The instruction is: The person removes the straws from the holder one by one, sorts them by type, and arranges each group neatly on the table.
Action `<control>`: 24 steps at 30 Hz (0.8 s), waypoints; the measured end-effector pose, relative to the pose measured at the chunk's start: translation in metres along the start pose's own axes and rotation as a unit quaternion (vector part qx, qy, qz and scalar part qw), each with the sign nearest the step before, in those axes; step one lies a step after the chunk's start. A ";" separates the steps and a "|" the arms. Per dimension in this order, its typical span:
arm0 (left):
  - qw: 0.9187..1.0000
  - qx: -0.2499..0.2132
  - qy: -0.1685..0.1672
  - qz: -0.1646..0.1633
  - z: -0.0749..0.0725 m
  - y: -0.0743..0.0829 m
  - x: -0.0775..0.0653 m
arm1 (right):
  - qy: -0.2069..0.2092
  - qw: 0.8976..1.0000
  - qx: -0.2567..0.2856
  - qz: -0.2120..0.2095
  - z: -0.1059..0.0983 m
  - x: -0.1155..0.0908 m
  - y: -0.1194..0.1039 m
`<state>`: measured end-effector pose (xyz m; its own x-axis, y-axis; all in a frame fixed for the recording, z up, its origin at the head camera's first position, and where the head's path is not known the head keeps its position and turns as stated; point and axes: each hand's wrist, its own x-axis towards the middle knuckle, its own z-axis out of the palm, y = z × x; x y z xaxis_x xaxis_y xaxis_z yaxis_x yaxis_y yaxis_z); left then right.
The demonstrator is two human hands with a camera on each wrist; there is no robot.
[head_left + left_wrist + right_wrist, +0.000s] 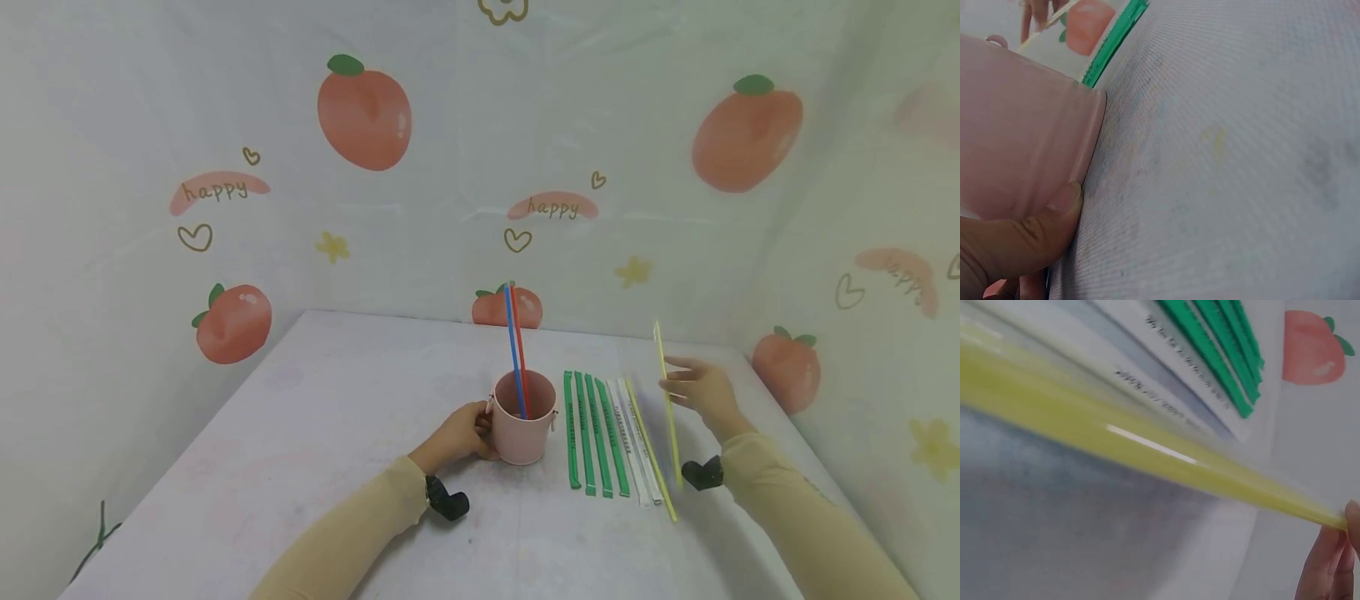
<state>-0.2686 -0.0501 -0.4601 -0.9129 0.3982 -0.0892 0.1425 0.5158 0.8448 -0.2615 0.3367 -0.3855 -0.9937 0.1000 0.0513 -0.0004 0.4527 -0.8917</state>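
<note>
A small pink bucket stands upright on the table, a blue straw and a red straw leaning inside it. My left hand grips the bucket's left side; in the left wrist view the thumb lies along the wall near its base. Between fingertips and thumb, my right hand pinches a yellow straw in a clear wrapper, upright and slightly tilted. In the right wrist view this yellow straw runs across the picture down to the fingertips.
Right of the bucket lies a row of wrapped straws: several in green paper, then white-wrapped ones and a yellow one nearest my right hand. A white patterned curtain hangs behind and beside the white table.
</note>
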 end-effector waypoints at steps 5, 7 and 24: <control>1.000 0.002 -0.001 0.003 -0.001 0.000 0.000 | -0.013 1.000 -0.003 0.027 0.002 0.000 0.012; 1.000 0.002 0.000 0.006 -0.001 -0.001 -0.001 | -0.018 0.999 -0.008 0.036 0.003 -0.001 0.016; 1.000 -0.003 0.001 -0.001 0.000 0.000 -0.001 | -0.054 0.994 -0.043 0.088 0.016 -0.003 0.040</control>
<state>-0.2676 -0.0504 -0.4597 -0.9139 0.3957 -0.0910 0.1373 0.5122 0.8478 -0.2603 0.3405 -0.4282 -0.9839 0.0904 -0.1543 0.1788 0.5110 -0.8408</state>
